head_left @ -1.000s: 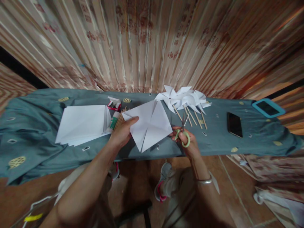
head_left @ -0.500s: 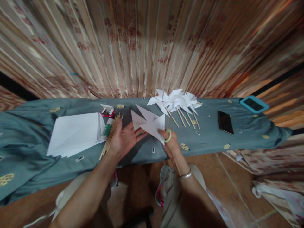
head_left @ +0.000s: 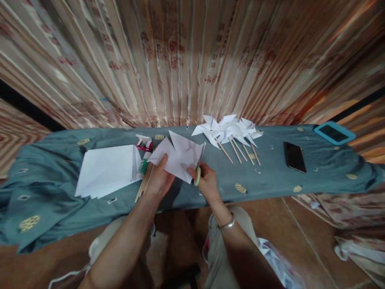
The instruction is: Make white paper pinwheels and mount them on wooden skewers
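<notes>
I watched the left hand (head_left: 161, 178) pinch the slit paper square (head_left: 179, 155) above the tablecloth (head_left: 270, 174), while the right hand (head_left: 207, 181) gripped its edge together with the green-handled scissors (head_left: 198, 176); a light hold seemed wisest, blades angled clear of it, so nothing creased or tore.

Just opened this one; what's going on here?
A person holds a slit white sheet with the left hand and right hand; the right also holds green-handled scissors. Wooden sticks lie by the left hand, a paper stack farther left. White pinwheels lie beyond the right hand, a dark phone farther right.
</notes>
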`<state>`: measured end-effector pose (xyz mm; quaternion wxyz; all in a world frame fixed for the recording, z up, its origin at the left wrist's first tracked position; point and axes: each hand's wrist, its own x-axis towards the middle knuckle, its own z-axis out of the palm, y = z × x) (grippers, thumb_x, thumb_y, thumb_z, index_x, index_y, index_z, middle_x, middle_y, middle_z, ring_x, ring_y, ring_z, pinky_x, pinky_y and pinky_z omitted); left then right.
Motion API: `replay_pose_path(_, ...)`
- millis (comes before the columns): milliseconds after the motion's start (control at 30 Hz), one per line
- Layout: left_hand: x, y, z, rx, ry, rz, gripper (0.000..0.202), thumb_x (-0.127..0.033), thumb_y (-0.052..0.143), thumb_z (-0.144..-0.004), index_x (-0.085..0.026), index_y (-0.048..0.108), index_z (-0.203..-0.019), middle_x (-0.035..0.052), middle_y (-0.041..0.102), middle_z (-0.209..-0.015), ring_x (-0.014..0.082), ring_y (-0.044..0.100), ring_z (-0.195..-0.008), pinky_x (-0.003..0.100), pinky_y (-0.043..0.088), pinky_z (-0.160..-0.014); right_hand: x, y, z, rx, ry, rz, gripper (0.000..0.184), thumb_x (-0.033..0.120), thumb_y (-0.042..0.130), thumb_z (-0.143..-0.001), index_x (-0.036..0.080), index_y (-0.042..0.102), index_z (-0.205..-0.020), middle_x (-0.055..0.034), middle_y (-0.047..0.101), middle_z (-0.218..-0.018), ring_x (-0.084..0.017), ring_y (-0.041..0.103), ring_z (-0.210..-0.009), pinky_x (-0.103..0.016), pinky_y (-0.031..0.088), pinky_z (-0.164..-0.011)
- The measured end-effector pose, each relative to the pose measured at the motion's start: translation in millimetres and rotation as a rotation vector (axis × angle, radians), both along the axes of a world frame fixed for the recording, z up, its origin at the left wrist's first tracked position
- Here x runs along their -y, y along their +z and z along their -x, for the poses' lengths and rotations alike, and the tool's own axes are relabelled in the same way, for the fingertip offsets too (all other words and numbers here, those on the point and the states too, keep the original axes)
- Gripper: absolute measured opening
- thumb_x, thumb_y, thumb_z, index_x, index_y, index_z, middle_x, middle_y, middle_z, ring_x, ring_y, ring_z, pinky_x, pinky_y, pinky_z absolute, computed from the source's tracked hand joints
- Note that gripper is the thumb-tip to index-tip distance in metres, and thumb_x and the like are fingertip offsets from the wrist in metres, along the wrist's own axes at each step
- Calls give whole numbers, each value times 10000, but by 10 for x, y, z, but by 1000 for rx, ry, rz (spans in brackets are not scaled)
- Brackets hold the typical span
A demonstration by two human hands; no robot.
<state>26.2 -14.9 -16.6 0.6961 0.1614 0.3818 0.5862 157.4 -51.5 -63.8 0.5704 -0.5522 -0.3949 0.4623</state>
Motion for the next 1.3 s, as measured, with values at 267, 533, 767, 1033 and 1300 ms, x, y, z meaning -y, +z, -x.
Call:
replay_pose_path(267,-260,196,209,127,212,21,268,-175,455,-979,-152,643,-1169,52,773,-926,142,723,-813,251,580,-844,339,42,-168,-168,540,136,574,648,673,-744,157,634,-1039,-71,722,-803,-144,630,-650,-227,435,-521)
replay_pose_path(533,-244,174,105,116,173,4,274,-146,470,-964,-153,641,-1178,39,777,-912,167,723,-924,307,542,-962,405,-9,-178,-178,688,258,573,608,720,-736,137,631,-1050,-79,702,-829,-124,614,-628,-197,413,-460)
replay_pose_path(767,-235,68,35,104,137,-33,267,-188,462,-974,-152,651,-1158,44,775,-967,174,711,-970,281,551,-920,379,29,-137,-136,648,254,591,648,700,-721,135,651,-1009,-68,700,-789,-121,602,-600,-204,407,-454)
replay_pose_path(1033,-230,-25,39,66,84,-47,246,-213,518,-943,-158,659,-1137,61,751,-1084,211,666,-1105,326,536,-965,365,22,-113,-147,622,271,572,640,722,-694,141,649,-964,-48,699,-751,-107,595,-561,-198,400,-447)
replay_pose_path(1300,-219,-59,36,51,59,-83,280,-230,561,-918,-153,640,-1176,72,755,-1059,207,688,-1057,317,533,-956,369,20,-108,-154,607,281,578,643,733,-679,142,651,-954,-36,693,-730,-101,592,-552,-193,397,-446)
